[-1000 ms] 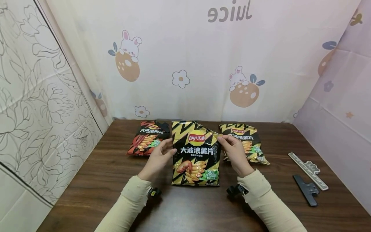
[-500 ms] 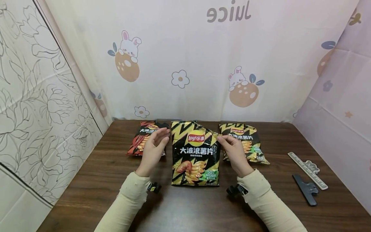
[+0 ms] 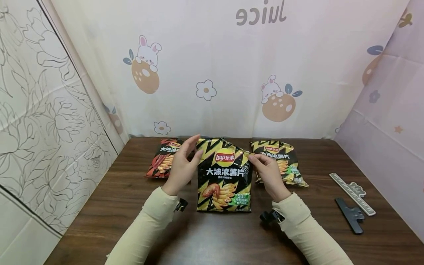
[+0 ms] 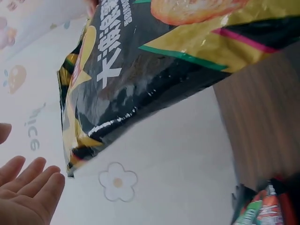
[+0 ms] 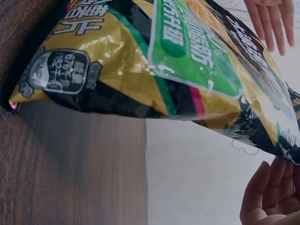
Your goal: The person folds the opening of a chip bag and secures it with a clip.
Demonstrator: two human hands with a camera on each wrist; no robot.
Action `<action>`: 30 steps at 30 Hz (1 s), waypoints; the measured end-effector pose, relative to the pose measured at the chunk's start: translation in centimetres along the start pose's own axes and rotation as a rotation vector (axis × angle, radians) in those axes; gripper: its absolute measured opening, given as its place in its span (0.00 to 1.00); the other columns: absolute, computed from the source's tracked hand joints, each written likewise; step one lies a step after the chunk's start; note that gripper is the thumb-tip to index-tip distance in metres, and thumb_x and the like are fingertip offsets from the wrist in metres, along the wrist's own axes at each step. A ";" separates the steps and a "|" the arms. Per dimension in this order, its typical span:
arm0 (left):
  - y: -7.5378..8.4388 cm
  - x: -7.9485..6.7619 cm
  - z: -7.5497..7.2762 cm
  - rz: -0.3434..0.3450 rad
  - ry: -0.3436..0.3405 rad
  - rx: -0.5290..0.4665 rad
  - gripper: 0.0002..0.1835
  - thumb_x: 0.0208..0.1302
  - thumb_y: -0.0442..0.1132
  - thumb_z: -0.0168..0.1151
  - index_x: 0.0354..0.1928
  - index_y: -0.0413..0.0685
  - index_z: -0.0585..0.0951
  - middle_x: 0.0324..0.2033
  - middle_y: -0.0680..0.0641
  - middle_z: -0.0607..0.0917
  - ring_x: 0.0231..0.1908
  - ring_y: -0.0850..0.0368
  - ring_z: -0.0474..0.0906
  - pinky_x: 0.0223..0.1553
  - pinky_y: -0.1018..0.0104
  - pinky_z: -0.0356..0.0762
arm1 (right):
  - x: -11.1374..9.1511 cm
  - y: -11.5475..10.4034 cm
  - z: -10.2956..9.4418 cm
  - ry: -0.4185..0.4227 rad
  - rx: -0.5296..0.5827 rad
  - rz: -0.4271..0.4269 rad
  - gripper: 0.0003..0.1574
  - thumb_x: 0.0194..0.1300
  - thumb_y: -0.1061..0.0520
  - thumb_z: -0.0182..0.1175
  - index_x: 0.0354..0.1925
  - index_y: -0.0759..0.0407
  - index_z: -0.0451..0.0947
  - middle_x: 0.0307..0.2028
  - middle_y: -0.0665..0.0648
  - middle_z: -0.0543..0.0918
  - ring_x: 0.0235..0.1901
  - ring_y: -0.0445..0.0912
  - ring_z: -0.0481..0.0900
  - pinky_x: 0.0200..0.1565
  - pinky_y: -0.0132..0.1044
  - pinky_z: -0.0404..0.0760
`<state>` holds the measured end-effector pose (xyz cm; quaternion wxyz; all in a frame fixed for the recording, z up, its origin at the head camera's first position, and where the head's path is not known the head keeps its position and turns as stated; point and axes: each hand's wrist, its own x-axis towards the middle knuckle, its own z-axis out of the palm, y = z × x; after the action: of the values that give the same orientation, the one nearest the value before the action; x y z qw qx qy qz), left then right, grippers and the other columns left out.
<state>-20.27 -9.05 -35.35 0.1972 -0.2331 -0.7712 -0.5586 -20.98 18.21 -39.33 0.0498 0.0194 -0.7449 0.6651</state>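
Taking the middle bag as the centre of the clock, with 12 pointing away from the person, two cream sleeves (image 3: 308,230) come in from 5 and 7 o'clock over the brown wooden tabletop (image 3: 215,243). A small black device (image 3: 271,217) sits at each wrist. At 4 o'clock lies a black clip (image 3: 349,216); just beyond it, nearer 3, lies a silver clip (image 3: 352,194).

The yellow-and-black chip bag (image 3: 228,176) stands at the centre on its bottom edge, its front toward the person and its top edge sloping down toward the right. The right hand (image 3: 269,176), at 2 o'clock, pinches its upper right corner. The left hand (image 3: 181,167), at 10 o'clock, is released, fingers extended just beside the upper left corner.

Farther back, a red-and-black chip bag (image 3: 162,162) lies at 10 o'clock, partly behind the left hand, and a second yellow bag (image 3: 287,156) lies at 2, partly behind the right. Beyond them, at 12, hangs a pale curtain (image 3: 205,48) printed with rabbits, flowers and the word "Juice" in mirrored letters.
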 end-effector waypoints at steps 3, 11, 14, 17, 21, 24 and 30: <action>0.4 0.5 0.6 0.043 -0.038 0.112 0.27 0.71 0.41 0.58 0.70 0.51 0.68 0.67 0.46 0.73 0.25 0.52 0.74 0.31 0.61 0.76 | 0.0 0.0 -0.1 -0.002 0.007 0.003 0.24 0.68 0.42 0.60 0.43 0.62 0.82 0.38 0.43 0.81 0.35 0.39 0.78 0.41 0.40 0.80; 1.2 1.9 1.8 0.138 -0.156 0.306 0.31 0.70 0.42 0.60 0.72 0.45 0.64 0.71 0.44 0.67 0.72 0.50 0.61 0.71 0.52 0.60 | 0.0 0.0 -0.1 -0.014 0.004 -0.006 0.24 0.68 0.42 0.60 0.45 0.62 0.82 0.39 0.41 0.81 0.38 0.38 0.78 0.42 0.35 0.80; 1.2 2.3 2.3 0.143 -0.197 0.371 0.32 0.70 0.42 0.60 0.72 0.45 0.64 0.72 0.44 0.65 0.74 0.50 0.58 0.74 0.54 0.52 | 0.1 0.0 0.0 -0.015 0.004 -0.008 0.25 0.68 0.42 0.61 0.45 0.63 0.81 0.40 0.41 0.81 0.40 0.38 0.79 0.43 0.32 0.80; 1.3 2.8 2.6 0.153 -0.214 0.424 0.31 0.70 0.42 0.60 0.72 0.45 0.64 0.72 0.45 0.65 0.74 0.49 0.57 0.75 0.53 0.47 | 0.2 0.0 0.1 -0.017 0.007 -0.011 0.25 0.68 0.43 0.61 0.45 0.64 0.81 0.40 0.41 0.81 0.40 0.38 0.79 0.44 0.32 0.80; 1.4 3.6 3.0 0.166 -0.232 0.478 0.31 0.70 0.42 0.60 0.72 0.43 0.65 0.72 0.43 0.66 0.74 0.48 0.58 0.75 0.50 0.46 | 0.2 0.0 0.1 -0.019 0.012 -0.019 0.23 0.68 0.44 0.60 0.45 0.63 0.81 0.39 0.40 0.81 0.40 0.37 0.79 0.44 0.32 0.80; 1.3 4.1 3.2 0.183 -0.236 0.524 0.30 0.70 0.41 0.60 0.71 0.42 0.66 0.70 0.42 0.68 0.72 0.46 0.61 0.75 0.48 0.46 | 0.1 0.0 0.1 -0.020 0.014 -0.022 0.22 0.69 0.44 0.60 0.44 0.62 0.82 0.38 0.40 0.81 0.39 0.37 0.79 0.42 0.32 0.80; 1.3 5.2 3.4 0.209 -0.248 0.575 0.25 0.70 0.42 0.61 0.66 0.43 0.73 0.65 0.43 0.75 0.70 0.47 0.66 0.74 0.48 0.48 | 0.1 0.0 0.0 -0.029 0.023 -0.022 0.20 0.69 0.44 0.60 0.43 0.59 0.82 0.37 0.41 0.81 0.37 0.38 0.78 0.41 0.34 0.80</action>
<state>-23.89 -4.73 -32.44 0.2159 -0.3121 -0.8872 -0.2623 -21.05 18.23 -39.34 0.0462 0.0376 -0.7375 0.6727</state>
